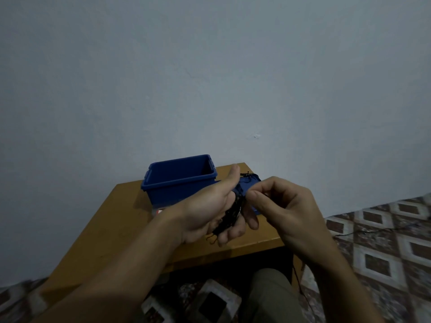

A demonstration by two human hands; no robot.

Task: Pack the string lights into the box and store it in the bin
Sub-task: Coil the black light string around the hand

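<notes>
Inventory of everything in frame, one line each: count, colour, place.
bin: 1, blue, open top, far side of the table
string lights: 1 bundle, black, wound in the left hand
loose strand: 1, black, trailing over the floor at right
flat item: 1, blue, behind the hands, beside the bin; lid or box, cannot tell
small item: 1, white and red, at the bin's near base; unidentifiable
table: 1, brown wood, against the wall
floor: brown and cream patterned tiles
wall: grey-blue, behind the table
trouser leg: 1, olive, below the table's edge
left hand: 1, grips the bundle
right hand: 1, pinches at the bundle's top
</notes>
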